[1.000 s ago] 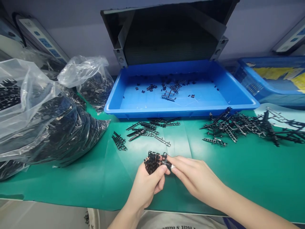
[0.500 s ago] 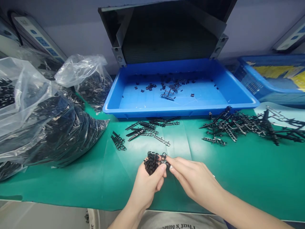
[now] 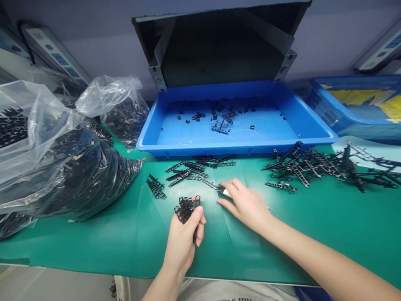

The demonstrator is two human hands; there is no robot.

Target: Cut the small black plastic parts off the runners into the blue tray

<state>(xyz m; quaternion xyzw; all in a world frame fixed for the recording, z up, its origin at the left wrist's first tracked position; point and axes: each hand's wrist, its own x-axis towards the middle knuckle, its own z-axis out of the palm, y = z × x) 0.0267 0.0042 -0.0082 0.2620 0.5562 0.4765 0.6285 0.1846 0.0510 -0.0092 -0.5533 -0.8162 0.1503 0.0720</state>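
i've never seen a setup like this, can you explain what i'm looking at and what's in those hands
There's no robot here: these are a person's own two bare hands, seen by one camera worn on the head, looking forward and down.

The left hand grips a bunch of small black plastic parts. The right hand holds a small white-and-black item in its fingers; too little shows to say what it is.

On the green work surface lie loose black strips in front of the hands, with a tangled black pile to the right. Behind them, a blue tray has small black pieces in it. At left are clear plastic bags of black pieces.
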